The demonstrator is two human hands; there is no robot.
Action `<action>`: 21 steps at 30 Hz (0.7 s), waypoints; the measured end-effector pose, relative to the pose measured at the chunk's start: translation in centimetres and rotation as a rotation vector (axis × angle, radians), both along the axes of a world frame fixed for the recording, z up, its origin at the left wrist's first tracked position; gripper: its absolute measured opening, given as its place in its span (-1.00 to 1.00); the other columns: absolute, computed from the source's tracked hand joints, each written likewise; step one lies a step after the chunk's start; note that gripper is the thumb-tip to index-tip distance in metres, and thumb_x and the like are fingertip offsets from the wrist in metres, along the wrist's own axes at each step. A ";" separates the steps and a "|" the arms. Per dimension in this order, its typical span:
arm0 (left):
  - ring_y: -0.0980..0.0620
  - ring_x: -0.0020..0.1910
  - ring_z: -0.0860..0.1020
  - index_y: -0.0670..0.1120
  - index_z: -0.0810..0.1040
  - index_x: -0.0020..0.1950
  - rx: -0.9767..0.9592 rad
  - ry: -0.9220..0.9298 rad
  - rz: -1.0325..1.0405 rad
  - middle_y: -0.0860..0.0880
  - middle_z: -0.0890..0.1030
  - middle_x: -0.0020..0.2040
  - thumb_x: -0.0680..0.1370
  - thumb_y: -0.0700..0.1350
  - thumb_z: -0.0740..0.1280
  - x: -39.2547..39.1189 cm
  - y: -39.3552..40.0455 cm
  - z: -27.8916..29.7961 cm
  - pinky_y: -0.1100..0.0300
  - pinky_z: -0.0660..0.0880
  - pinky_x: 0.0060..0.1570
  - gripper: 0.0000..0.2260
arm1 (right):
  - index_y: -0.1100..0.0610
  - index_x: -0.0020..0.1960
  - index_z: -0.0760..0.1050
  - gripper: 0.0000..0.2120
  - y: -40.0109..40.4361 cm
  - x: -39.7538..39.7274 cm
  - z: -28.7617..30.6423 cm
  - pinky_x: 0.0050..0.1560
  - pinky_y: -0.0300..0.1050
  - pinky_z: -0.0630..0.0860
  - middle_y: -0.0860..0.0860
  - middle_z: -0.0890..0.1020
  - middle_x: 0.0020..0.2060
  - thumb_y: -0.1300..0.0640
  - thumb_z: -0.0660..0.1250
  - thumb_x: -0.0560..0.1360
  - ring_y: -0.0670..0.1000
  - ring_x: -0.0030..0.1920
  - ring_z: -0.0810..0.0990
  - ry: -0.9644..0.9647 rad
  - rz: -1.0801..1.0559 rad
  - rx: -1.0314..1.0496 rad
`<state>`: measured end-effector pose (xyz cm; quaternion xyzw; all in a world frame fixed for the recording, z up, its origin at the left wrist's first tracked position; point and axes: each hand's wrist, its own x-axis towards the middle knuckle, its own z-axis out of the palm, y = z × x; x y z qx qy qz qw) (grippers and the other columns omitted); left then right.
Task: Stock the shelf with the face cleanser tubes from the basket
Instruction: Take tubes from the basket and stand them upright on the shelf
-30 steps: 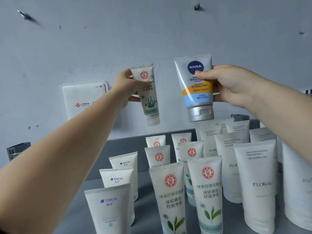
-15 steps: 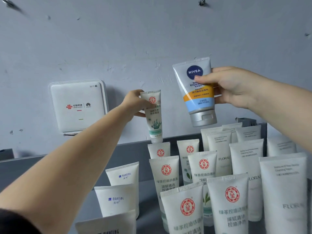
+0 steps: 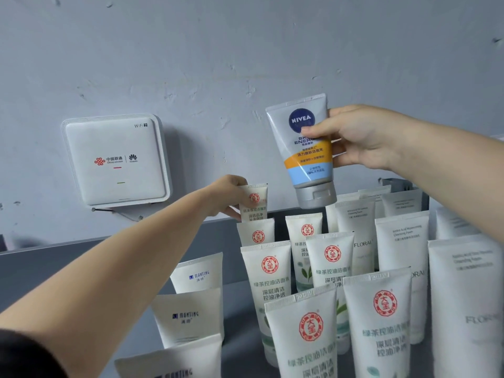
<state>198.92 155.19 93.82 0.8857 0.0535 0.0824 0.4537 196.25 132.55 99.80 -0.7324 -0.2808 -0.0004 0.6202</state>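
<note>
Two tubes were in hand above a grey shelf (image 3: 240,293) that filled the lower half of the frame, its raised back edge running from left centre up toward the right. Standing tubes crowded it in brand columns: pale FLORAL tubes (image 3: 401,249) at right, red-seal tubes (image 3: 268,276) in the middle, MANTING tubes (image 3: 197,274) at lower left. Grouping by brand looked deliberate, so each new tube would belong behind its own kind. Bare shelf showed only left of the MANTING column and in narrow lanes between rows; the middle and right were packed tight, leaving little room to reach in without knocking caps.

Upper right of centre, the right hand (image 3: 362,137) held the Nivea tube (image 3: 306,151) cap down, thumb across its front and fingers behind, well clear of the tubes below. It matched no column visible there, which may be why it waited aloft.

Centre frame, the left hand (image 3: 227,196) pinched the top of a small red-seal tube (image 3: 253,201), lowering it at the very back of its column, just before the back edge. Its base was hidden by the tube in front, so whether it had landed I cannot tell.

A white router (image 3: 116,159) hung on the wall at upper left. No basket was in view.
</note>
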 end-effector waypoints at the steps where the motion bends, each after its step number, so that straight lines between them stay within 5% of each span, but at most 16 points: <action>1: 0.01 -0.22 0.59 -0.15 0.41 0.13 0.035 0.013 -0.001 -0.06 0.57 -0.13 0.45 -0.33 0.40 0.1 0.0 -0.3 0.16 0.61 -0.33 -0.68 | 0.08 -0.12 0.49 -0.93 0.1 0.0 -0.1 -0.42 -0.25 0.58 -0.02 0.61 -0.28 0.24 0.33 0.47 -0.13 -0.46 0.60 0.000 0.004 -0.006; 6: 0.08 -0.30 0.52 -0.16 0.47 -0.07 0.172 0.067 0.024 -0.04 0.56 -0.17 0.46 -0.28 0.41 0.7 -0.1 -1.4 0.37 0.51 -0.48 -0.86 | 0.08 -0.13 0.48 -0.92 0.6 -0.1 -0.5 -0.31 -0.18 0.61 -0.01 0.60 -0.29 0.25 0.33 0.48 -0.09 -0.41 0.60 0.005 0.005 -0.032; 11: 0.06 -0.28 0.57 -0.11 0.46 -0.18 0.201 0.115 0.021 -0.07 0.56 -0.11 0.50 -0.27 0.34 1.2 0.1 -2.2 0.24 0.58 -0.27 -0.89 | 0.09 -0.11 0.48 -0.92 0.7 -0.3 -0.6 -0.31 -0.18 0.61 0.00 0.60 -0.27 0.25 0.32 0.48 -0.09 -0.41 0.60 0.010 0.008 -0.031; 13: 0.09 -0.29 0.56 -0.12 0.47 -0.14 0.226 0.114 0.018 -0.04 0.55 -0.16 0.52 -0.23 0.33 1.2 -0.1 -2.3 0.30 0.57 -0.36 -0.93 | 0.10 -0.10 0.48 -0.92 0.7 -0.3 -0.7 -0.28 -0.17 0.61 0.01 0.60 -0.25 0.26 0.33 0.48 -0.07 -0.38 0.60 0.010 0.006 -0.035; 21: 0.00 -0.27 0.58 -0.10 0.42 -0.26 0.379 0.109 0.049 -0.06 0.55 -0.22 0.55 -0.16 0.27 1.2 -0.2 -2.8 0.36 0.52 -0.48 -0.82 | 0.10 -0.14 0.48 -0.91 1.1 -0.7 -1.0 -0.23 -0.14 0.61 0.00 0.60 -0.27 0.27 0.33 0.47 -0.05 -0.31 0.59 0.009 0.031 -0.042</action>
